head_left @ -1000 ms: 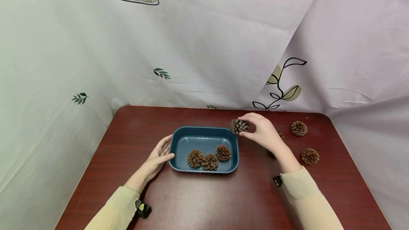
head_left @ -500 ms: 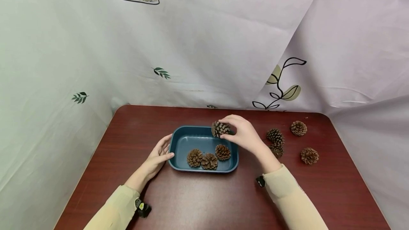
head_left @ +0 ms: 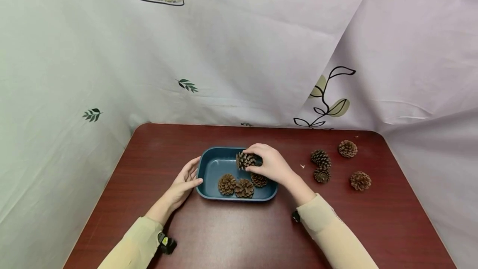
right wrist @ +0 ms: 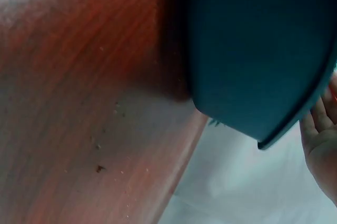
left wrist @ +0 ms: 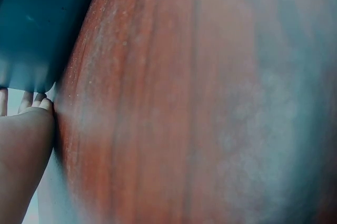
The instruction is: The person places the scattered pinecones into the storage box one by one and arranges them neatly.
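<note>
A dark teal tray (head_left: 209,159) sits mid-table and holds three pine cones: one (head_left: 226,184) at the front left, one (head_left: 244,189) at the front middle, one (head_left: 259,180) partly under my right hand. My right hand (head_left: 269,165) pinches another pine cone (head_left: 245,160) low over the tray's back right part. My left hand (head_left: 185,181) rests against the tray's left wall, fingers relaxed. The left wrist view shows the tray wall (left wrist: 31,29) beside my left hand's fingers (left wrist: 32,103). The right wrist view shows the tray's outer wall (right wrist: 258,50) close up.
Several loose pine cones lie on the red-brown table (head_left: 224,235) to the right: one (head_left: 321,158), one (head_left: 321,174), one (head_left: 347,148) and one (head_left: 360,180). Printed cloth walls close in the back and sides. Small crumbs dot the wood (right wrist: 100,168).
My right hand has carried the pine cone leftward from beyond the tray's back right corner and lowered it into the tray. The left hand has stayed on the tray.
</note>
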Motion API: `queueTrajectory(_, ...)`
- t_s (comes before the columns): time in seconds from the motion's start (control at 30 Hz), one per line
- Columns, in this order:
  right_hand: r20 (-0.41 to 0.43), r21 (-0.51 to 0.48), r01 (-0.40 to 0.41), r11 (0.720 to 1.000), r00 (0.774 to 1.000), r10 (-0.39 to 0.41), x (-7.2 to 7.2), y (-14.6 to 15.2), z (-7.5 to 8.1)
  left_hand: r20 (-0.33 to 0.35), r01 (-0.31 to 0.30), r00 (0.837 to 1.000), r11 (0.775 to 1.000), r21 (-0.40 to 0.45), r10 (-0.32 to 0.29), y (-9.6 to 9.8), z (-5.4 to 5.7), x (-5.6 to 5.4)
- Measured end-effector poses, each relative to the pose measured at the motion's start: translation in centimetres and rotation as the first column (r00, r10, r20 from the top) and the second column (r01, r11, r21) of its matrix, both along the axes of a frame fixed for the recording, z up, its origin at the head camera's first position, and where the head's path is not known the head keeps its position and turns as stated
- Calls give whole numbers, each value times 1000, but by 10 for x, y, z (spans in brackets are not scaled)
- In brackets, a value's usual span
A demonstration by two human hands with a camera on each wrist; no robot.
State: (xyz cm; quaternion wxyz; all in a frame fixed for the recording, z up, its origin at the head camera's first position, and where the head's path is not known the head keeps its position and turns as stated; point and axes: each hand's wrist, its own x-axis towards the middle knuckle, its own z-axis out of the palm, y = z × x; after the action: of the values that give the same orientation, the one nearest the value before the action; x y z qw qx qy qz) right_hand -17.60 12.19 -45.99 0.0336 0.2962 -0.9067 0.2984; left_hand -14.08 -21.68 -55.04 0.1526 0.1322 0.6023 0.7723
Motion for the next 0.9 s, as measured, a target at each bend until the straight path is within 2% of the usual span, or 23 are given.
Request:
queueTrajectory(0.47, 77, 150, -44, 988, 996, 32, -3, -14, -16, 16, -4, 1000, 1000, -9, 4, 0, 1, 1)
queueTrajectory(0.9, 137, 182, -70, 981, 990, 45, -4, -15, -23, 21, 1, 1000, 1000, -9, 0, 0, 3, 1)
